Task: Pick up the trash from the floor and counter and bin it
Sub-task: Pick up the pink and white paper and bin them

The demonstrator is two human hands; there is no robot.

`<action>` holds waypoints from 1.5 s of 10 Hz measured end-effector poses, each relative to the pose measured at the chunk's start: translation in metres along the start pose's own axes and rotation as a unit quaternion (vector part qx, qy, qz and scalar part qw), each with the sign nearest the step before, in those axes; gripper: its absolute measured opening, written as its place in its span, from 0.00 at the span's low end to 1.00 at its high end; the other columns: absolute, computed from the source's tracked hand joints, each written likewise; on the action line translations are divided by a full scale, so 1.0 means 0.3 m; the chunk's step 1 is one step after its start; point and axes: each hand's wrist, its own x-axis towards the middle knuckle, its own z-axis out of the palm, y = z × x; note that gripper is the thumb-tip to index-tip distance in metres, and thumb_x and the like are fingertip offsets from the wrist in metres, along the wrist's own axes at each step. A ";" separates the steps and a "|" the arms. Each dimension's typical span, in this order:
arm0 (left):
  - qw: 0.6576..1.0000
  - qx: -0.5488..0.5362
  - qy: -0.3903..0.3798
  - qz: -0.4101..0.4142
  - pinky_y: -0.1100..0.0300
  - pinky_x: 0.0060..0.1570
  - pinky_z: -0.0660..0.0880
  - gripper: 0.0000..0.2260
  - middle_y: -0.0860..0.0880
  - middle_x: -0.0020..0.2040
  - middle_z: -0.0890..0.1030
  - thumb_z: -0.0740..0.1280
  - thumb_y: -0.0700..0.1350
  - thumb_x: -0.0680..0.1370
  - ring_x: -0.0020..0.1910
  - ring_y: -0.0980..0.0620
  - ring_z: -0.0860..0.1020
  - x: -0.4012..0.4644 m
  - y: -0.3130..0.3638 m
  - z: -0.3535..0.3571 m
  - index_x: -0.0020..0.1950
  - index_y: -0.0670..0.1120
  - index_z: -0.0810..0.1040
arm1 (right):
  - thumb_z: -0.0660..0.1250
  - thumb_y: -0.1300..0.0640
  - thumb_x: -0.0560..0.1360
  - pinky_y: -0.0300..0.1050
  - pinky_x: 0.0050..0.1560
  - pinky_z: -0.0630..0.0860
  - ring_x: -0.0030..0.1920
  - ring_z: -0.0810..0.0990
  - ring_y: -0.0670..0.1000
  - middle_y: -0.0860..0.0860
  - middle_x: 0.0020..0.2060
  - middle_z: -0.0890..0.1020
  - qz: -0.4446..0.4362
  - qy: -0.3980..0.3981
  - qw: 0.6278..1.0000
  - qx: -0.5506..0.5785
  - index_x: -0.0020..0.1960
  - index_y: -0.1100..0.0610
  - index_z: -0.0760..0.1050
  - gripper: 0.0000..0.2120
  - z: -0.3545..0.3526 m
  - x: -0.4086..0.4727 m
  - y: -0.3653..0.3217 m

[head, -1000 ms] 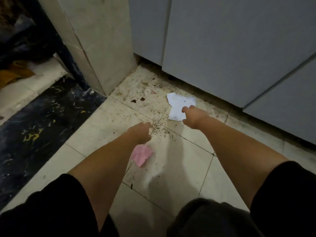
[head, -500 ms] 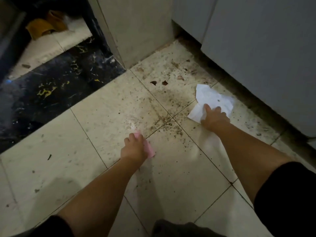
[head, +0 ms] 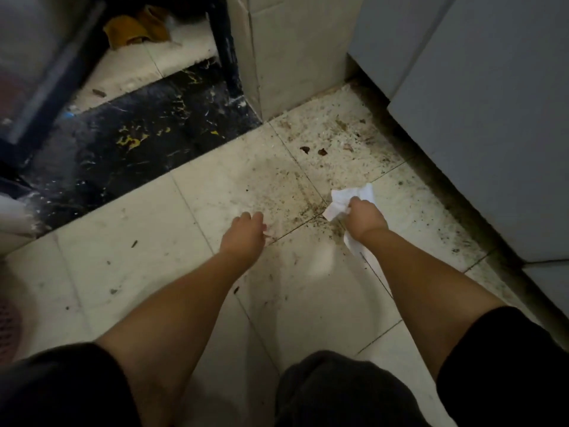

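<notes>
My right hand [head: 365, 219] is closed on a crumpled white paper [head: 341, 201] just above the beige floor tiles [head: 138, 257]. One end of the paper sticks out past my fingers and another hangs under my wrist. My left hand [head: 245, 233] is curled, knuckles up, low over the tile seam. A sliver of the pink paper scrap [head: 267, 233] shows at its fingertips; the hand hides the rest.
Dark crumbs and two brown bits [head: 313, 151] litter the tiles ahead. Grey cabinet doors [head: 492, 118] run along the right. A tiled pillar [head: 292, 57] stands ahead, with a black threshold strip [head: 138, 143] to its left. A yellow cloth [head: 135, 29] lies beyond.
My right hand has closed around the white paper and lifted it off the floor, toward me. My left hand has curled over the pink scrap, which is now almost hidden.
</notes>
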 end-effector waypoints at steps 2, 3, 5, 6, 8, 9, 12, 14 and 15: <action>0.995 -0.045 0.001 -0.084 0.49 0.54 0.78 0.09 0.43 0.56 0.75 0.62 0.41 0.79 0.55 0.44 0.75 -0.349 -0.111 -0.498 0.60 0.43 0.72 | 0.57 0.61 0.79 0.53 0.56 0.74 0.58 0.77 0.64 0.63 0.58 0.77 -0.106 -0.042 0.992 -0.048 0.63 0.63 0.70 0.14 -0.269 -0.397 -0.418; 0.992 -0.063 0.017 -0.110 0.49 0.54 0.78 0.08 0.42 0.55 0.76 0.61 0.42 0.80 0.53 0.43 0.75 -0.548 -0.139 -0.729 0.59 0.43 0.72 | 0.57 0.62 0.79 0.51 0.56 0.74 0.58 0.77 0.64 0.64 0.58 0.77 -0.156 -0.074 0.983 -0.067 0.63 0.64 0.70 0.14 -0.419 -0.618 -0.636; 0.971 -0.133 0.032 -0.196 0.47 0.54 0.79 0.08 0.42 0.55 0.76 0.62 0.43 0.80 0.51 0.42 0.76 -0.902 -0.241 -1.034 0.58 0.44 0.73 | 0.58 0.62 0.79 0.51 0.54 0.74 0.57 0.77 0.63 0.63 0.57 0.77 -0.249 -0.130 0.952 -0.119 0.62 0.63 0.70 0.13 -0.581 -1.057 -0.996; 0.961 -0.159 0.042 -0.220 0.47 0.54 0.79 0.07 0.42 0.54 0.76 0.62 0.43 0.79 0.52 0.42 0.76 -1.024 -0.361 -1.111 0.57 0.44 0.73 | 0.57 0.63 0.78 0.53 0.53 0.74 0.56 0.77 0.64 0.62 0.57 0.77 -0.285 -0.149 0.935 -0.151 0.61 0.61 0.70 0.12 -0.572 -1.222 -1.156; 0.959 -0.160 0.034 -0.231 0.49 0.49 0.75 0.07 0.41 0.56 0.76 0.61 0.42 0.78 0.54 0.40 0.75 -1.275 -0.789 -1.137 0.54 0.42 0.73 | 0.62 0.50 0.72 0.53 0.52 0.80 0.48 0.82 0.58 0.58 0.50 0.82 -0.125 -0.124 0.983 0.047 0.52 0.56 0.75 0.13 -0.251 -1.447 -1.484; 0.965 -0.142 0.001 -0.219 0.47 0.53 0.74 0.09 0.41 0.59 0.75 0.61 0.41 0.78 0.57 0.40 0.74 -1.409 -1.069 -1.131 0.57 0.42 0.72 | 0.60 0.57 0.77 0.54 0.56 0.78 0.54 0.80 0.59 0.59 0.57 0.79 -0.196 -0.157 0.968 -0.027 0.62 0.58 0.72 0.14 -0.081 -1.579 -1.655; 0.964 -0.120 -0.047 -0.231 0.49 0.53 0.73 0.11 0.40 0.61 0.73 0.60 0.39 0.79 0.59 0.40 0.72 -1.448 -1.641 -0.980 0.61 0.41 0.70 | 0.60 0.62 0.79 0.55 0.61 0.74 0.61 0.75 0.61 0.61 0.63 0.74 -0.283 -0.214 0.915 -0.193 0.67 0.62 0.66 0.17 0.446 -1.682 -1.983; 0.953 -0.134 -0.041 -0.270 0.49 0.59 0.73 0.15 0.41 0.65 0.72 0.58 0.44 0.81 0.65 0.42 0.70 -1.188 -1.762 -0.706 0.67 0.44 0.68 | 0.63 0.60 0.78 0.51 0.59 0.73 0.64 0.73 0.60 0.58 0.65 0.72 -0.293 -0.226 0.902 -0.221 0.71 0.60 0.63 0.23 0.837 -1.446 -1.980; 0.947 -0.145 -0.058 -0.281 0.49 0.56 0.73 0.14 0.42 0.63 0.74 0.58 0.45 0.81 0.64 0.42 0.70 -1.054 -1.857 -0.530 0.65 0.45 0.71 | 0.59 0.61 0.79 0.52 0.56 0.72 0.63 0.74 0.59 0.58 0.64 0.74 -0.262 -0.229 0.906 -0.241 0.67 0.60 0.68 0.17 1.036 -1.307 -1.974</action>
